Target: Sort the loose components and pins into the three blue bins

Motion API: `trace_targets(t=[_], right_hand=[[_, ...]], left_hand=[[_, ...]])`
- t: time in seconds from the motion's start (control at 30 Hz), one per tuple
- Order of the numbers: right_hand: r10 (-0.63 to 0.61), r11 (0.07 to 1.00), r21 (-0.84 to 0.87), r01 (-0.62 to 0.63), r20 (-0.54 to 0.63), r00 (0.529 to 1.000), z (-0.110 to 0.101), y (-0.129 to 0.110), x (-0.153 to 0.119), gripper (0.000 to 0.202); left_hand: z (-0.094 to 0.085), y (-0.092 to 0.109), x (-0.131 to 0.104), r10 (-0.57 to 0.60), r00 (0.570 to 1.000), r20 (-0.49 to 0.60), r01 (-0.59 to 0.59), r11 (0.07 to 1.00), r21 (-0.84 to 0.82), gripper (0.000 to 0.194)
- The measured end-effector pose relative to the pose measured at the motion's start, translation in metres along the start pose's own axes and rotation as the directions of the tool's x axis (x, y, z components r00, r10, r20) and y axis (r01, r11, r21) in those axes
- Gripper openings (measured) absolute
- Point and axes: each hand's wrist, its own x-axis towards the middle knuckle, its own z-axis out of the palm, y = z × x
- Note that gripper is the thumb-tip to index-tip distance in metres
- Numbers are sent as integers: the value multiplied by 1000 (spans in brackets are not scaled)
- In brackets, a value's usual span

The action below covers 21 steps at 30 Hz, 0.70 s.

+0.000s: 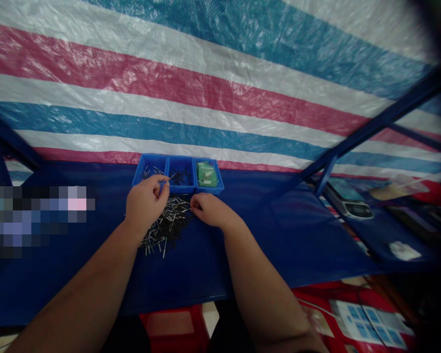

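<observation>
A heap of thin silver and black metal pins, rivet-like in shape, lies on the blue table in front of me. Over the heap's upper left edge, my left hand is closed in a pinch, with a thin silver pin showing at its fingertips near the left bins. My right hand reaches the heap's right side, thumb and fingers pressed together; what they grip is too small to make out. Just behind the hands stand a blue bin with silver pins, a blue bin with black pins and a blue bin with green-and-white packets.
The blue tabletop spreads to both sides, with a striped plastic sheet behind it. Blue metal frame bars rise at right. Beyond them sits a digital scale near a crumpled white item. A blurred-out patch covers the left side.
</observation>
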Motion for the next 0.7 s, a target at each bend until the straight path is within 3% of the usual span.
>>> trace_targets(t=[0.13, 0.27, 0.37, 0.47, 0.57, 0.7], right_hand=[[3, 1000, 31, -3, 1, 1000, 1, 3, 1, 7], [-1, 997, 84, 0, 13, 1000, 1, 4, 2, 12], [6, 996, 86, -9, 35, 999, 0, 4, 3, 11], [27, 999, 46, -30, 56, 998, -1, 4, 2, 11], [26, 1000, 10, -26, 63, 998, -2, 4, 1, 11], [2, 1000, 13, -2, 49, 999, -2, 5, 0, 10]], left_hand=[[-3, -9, 4, -91, 984, -152, 99, 994, 50, 24], [-5, -20, 7, -132, 980, -151, 150, 982, 111, 29], [-5, -25, 9, -117, 978, -172, 136, 986, 101, 37], [-5, -26, 11, -61, 977, -204, 72, 996, 44, 30], [-4, -22, 11, 42, 989, -144, -46, 999, -27, 19], [-1, -18, 8, 199, 979, 48, -192, 975, -111, 14]])
